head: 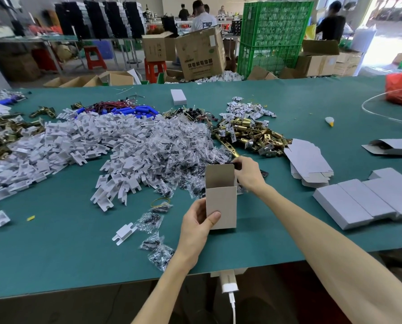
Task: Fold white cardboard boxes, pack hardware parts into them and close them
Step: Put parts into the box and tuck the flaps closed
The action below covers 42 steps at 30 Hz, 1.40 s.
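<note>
A white cardboard box (pixel 221 204) stands upright on the green table (pixel 78 249) in the middle, its top flap raised and open. My left hand (pixel 196 226) grips its lower left side, thumb across the front. At the box's open top on the right, my right hand (pixel 249 174) pinches a small dark part (pixel 237 165). Behind the box lie heaps of clear bags of dark screws (pixel 171 148), white plastic pieces (pixel 83 141) and brass latch parts (pixel 251 134).
Closed white boxes (pixel 368 202) lie in a row at the right, with flat box blanks (pixel 308 162) behind them. Loose screw bags (pixel 157 246) and a white piece (pixel 124 233) lie left of my left arm. A red bag (pixel 401 87) sits far right.
</note>
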Available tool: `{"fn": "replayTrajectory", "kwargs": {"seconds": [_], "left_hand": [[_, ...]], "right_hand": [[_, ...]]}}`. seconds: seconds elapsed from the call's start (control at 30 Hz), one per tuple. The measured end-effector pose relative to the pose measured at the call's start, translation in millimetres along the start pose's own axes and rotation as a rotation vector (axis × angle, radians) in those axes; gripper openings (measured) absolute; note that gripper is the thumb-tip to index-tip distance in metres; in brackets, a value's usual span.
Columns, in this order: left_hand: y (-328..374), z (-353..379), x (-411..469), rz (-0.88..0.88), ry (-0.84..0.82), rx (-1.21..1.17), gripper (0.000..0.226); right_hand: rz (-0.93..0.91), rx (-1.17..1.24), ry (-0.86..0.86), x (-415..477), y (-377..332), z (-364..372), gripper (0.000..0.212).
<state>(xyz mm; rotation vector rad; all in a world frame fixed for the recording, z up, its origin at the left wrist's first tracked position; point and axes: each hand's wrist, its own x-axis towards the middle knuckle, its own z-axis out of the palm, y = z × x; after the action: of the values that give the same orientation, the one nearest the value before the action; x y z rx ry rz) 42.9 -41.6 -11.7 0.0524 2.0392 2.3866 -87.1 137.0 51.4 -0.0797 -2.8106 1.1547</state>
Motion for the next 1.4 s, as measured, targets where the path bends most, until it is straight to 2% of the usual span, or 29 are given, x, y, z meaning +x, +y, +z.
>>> {"fn": "replayTrajectory", "kwargs": {"seconds": [0.13, 0.2, 0.33, 0.47, 0.57, 0.67, 0.77, 0.9, 1.03, 1.13, 1.33, 1.4], "left_hand": [[2.1, 1.1, -1.3, 0.003, 0.011, 0.011, 0.032], [3.4, 1.6, -2.0, 0.000, 0.016, 0.016, 0.032], [4.8, 2.0, -2.8, -0.007, 0.019, 0.032, 0.030], [5.3, 2.5, -3.3, -0.008, 0.026, 0.036, 0.030], [5.6, 2.7, -3.9, -0.005, 0.027, 0.032, 0.031], [6.3, 2.7, -4.2, -0.009, 0.022, 0.021, 0.032], [6.3, 2.5, -4.7, -0.009, 0.020, 0.018, 0.032], [6.5, 3.1, -4.6, -0.006, 0.022, 0.023, 0.030], [6.4, 2.9, -3.5, -0.005, 0.017, 0.029, 0.030], [5.5, 2.4, -3.5, -0.002, 0.018, 0.031, 0.030], [2.6, 0.8, -2.4, -0.008, 0.027, 0.044, 0.031], [2.4, 0.8, -2.1, -0.010, 0.027, 0.043, 0.032]], "right_hand": [[0.024, 0.097, 0.021, -1.7, -4.8, -7.6, 0.024], [0.108, 0.341, 0.021, -4.5, -11.0, -14.0, 0.026], [0.217, 0.861, -0.111, -13.4, -30.7, -35.6, 0.031], [0.161, 1.187, -0.224, -24.1, -48.1, -58.0, 0.035], [0.104, 1.290, -0.303, -30.2, -56.4, -67.9, 0.040], [0.014, 1.124, -0.362, -37.2, -60.9, -70.3, 0.032], [-0.067, 0.833, -0.275, -43.9, -61.8, -65.3, 0.026], [-0.136, 0.623, -0.234, -49.4, -64.1, -61.5, 0.031], [-0.289, 0.342, -0.173, -53.1, -71.4, -55.9, 0.016], [-0.377, 0.118, -0.126, -54.8, -72.7, -51.1, 0.017], [-0.483, -0.137, -0.275, -63.8, -72.7, -43.2, 0.021], [-0.482, -0.191, -0.313, -63.6, -74.0, -45.3, 0.016]]}}
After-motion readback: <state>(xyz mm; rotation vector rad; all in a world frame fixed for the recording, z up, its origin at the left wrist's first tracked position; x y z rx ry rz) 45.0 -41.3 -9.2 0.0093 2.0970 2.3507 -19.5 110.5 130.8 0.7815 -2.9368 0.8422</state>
